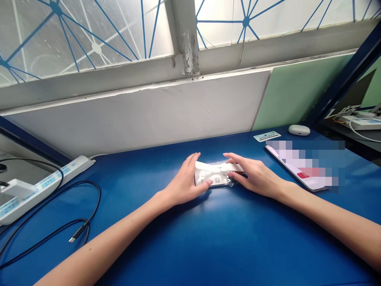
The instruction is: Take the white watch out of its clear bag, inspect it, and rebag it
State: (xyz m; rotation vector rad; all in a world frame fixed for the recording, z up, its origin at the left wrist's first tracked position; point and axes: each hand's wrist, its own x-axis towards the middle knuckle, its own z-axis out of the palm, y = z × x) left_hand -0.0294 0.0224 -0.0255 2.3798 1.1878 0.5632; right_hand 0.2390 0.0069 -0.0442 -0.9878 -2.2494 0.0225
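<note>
A small, flat packet [214, 179] in crinkly clear plastic, with a white strip along its upper edge, is between my hands on the blue table. My left hand [188, 179] grips its left end, with the thumb on the front and the fingers behind. At the right end, my right hand [253, 174] has its thumb and fingers around the white strip and the plastic, while its index finger is raised. What is inside the packet is too small to make out.
Right of my hands lies a phone [294, 169], partly blurred out, with a white card [267, 136] and a white earbud case [299, 130] behind it. On the left are a white power strip [44, 188] and a black cable [97, 198]. A wall panel [149, 119] borders the blue table [190, 246].
</note>
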